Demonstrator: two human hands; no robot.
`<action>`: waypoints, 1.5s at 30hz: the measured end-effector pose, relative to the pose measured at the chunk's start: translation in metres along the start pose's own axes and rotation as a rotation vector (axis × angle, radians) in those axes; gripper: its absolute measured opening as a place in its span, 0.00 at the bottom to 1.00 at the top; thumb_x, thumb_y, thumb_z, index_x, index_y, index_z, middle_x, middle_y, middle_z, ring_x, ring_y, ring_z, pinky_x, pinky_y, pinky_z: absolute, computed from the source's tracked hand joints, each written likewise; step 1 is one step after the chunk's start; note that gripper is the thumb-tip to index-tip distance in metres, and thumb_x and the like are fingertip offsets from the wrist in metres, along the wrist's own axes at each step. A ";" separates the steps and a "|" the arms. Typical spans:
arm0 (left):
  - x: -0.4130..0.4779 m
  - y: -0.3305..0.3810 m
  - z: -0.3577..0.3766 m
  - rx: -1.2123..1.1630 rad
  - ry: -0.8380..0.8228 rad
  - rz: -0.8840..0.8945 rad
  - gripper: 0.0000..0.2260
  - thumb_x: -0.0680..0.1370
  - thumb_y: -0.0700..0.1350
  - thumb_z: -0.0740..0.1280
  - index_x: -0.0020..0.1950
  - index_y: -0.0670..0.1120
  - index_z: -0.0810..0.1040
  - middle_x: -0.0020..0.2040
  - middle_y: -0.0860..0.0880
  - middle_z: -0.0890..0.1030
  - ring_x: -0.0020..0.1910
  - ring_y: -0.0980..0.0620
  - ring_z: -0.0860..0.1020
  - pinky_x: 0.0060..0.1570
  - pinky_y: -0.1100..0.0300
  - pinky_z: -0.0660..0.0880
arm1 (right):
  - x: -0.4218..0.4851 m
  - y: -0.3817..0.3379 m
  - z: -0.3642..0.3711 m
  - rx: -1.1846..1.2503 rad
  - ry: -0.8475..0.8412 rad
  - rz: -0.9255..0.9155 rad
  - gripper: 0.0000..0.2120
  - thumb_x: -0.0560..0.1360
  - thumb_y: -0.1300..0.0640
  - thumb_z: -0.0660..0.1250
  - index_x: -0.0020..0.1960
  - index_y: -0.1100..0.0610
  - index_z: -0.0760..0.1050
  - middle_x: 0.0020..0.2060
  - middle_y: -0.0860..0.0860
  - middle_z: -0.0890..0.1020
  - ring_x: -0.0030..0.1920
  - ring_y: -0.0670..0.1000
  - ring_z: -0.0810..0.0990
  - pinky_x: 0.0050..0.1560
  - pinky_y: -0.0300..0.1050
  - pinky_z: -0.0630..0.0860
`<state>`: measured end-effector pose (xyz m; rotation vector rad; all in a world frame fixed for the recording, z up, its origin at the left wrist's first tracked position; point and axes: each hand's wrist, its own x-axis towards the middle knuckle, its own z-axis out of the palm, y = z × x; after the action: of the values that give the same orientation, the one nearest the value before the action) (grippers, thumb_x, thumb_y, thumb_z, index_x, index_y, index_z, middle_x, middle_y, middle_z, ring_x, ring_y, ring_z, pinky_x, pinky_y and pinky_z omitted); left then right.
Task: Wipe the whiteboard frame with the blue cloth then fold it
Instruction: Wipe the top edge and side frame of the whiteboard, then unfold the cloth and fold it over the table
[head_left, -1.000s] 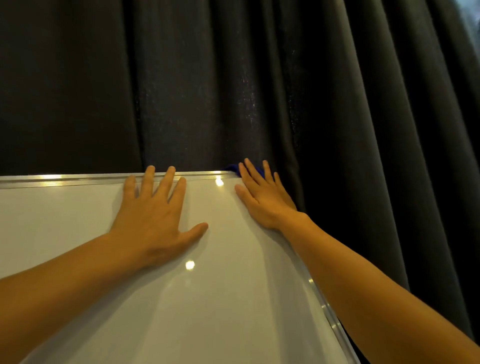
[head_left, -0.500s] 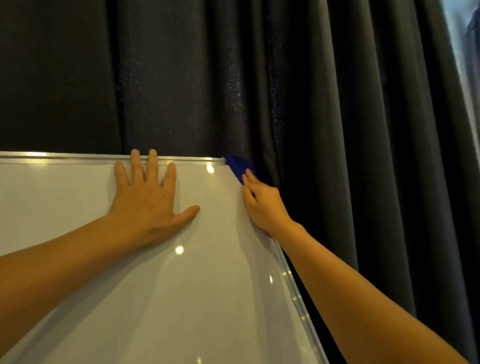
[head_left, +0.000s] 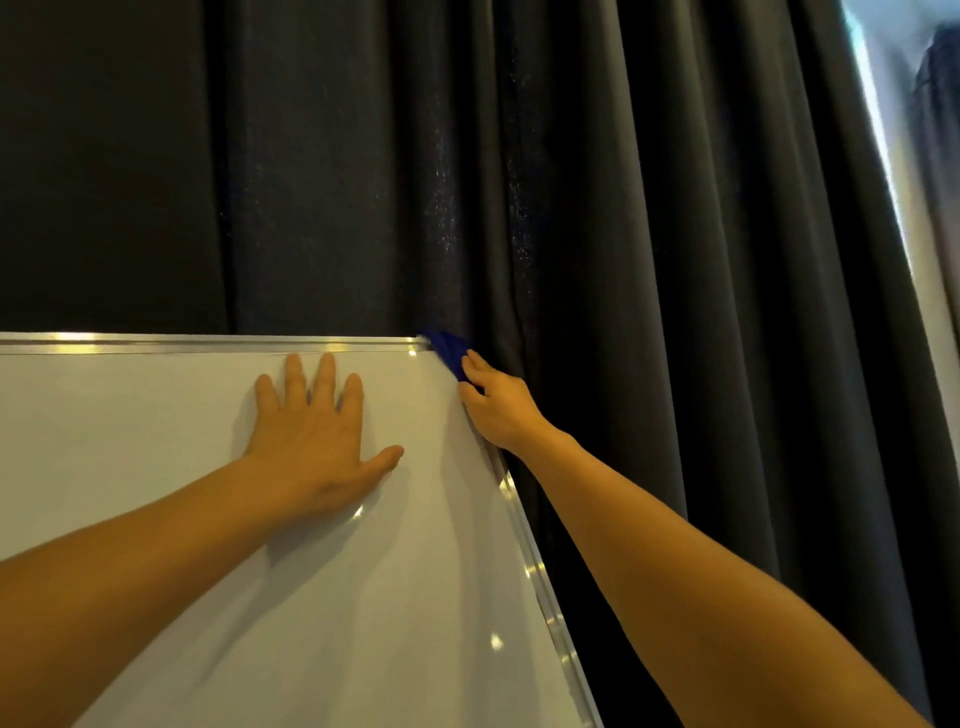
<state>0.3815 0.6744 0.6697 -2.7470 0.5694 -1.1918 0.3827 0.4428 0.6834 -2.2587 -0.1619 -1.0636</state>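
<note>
**Desk:** What were the fingers doing?

**Photographer:** The fingers (head_left: 474, 365) of the right hand (head_left: 496, 410) were curled round the blue cloth (head_left: 448, 349). They pressed it onto the top right corner of the whiteboard frame (head_left: 208, 344), where the top rail met the side rail. The left hand (head_left: 317, 441) lay flat on the whiteboard (head_left: 156, 467), its fingers straight and spread, holding nothing.

**Desk:** What could have gone wrong from there?

**Photographer:** Only a small fold of the cloth showed past the hand, so the hold looked slight. On a pull down the side rail it could have slipped free and dropped behind the board, against the curtain (head_left: 675, 260). Had the left hand eased off, the board might have shifted under the wiping. Folding had not begun.

**Desk:** And the count?

**Photographer:** Two hands, one cloth and one whiteboard with two rails of its frame in view. Behind them were one curtain and one strip of daylight (head_left: 893, 156) at the far right.
</note>
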 end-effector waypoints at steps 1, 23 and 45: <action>0.000 0.001 0.000 0.004 0.002 -0.002 0.45 0.71 0.74 0.44 0.78 0.47 0.37 0.78 0.42 0.35 0.76 0.35 0.36 0.73 0.35 0.41 | -0.001 0.003 0.002 0.035 0.014 0.012 0.24 0.83 0.53 0.56 0.78 0.52 0.58 0.77 0.48 0.61 0.74 0.52 0.64 0.66 0.37 0.58; -0.008 -0.019 -0.026 -0.192 -0.171 0.129 0.40 0.73 0.73 0.50 0.78 0.56 0.41 0.79 0.51 0.36 0.76 0.44 0.31 0.73 0.42 0.34 | 0.077 -0.088 -0.077 0.720 0.267 0.080 0.12 0.81 0.68 0.58 0.61 0.65 0.76 0.54 0.61 0.83 0.47 0.56 0.83 0.49 0.51 0.82; -0.141 -0.012 -0.077 -1.940 -1.191 0.221 0.22 0.80 0.59 0.56 0.55 0.43 0.78 0.45 0.44 0.83 0.41 0.47 0.82 0.42 0.53 0.80 | -0.168 -0.229 -0.100 -0.026 -0.398 0.315 0.09 0.80 0.61 0.64 0.52 0.57 0.83 0.46 0.55 0.86 0.42 0.53 0.85 0.36 0.41 0.80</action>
<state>0.2417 0.7431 0.6290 -2.9901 2.2557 2.1389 0.1230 0.5909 0.7207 -2.3961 0.0454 -0.4510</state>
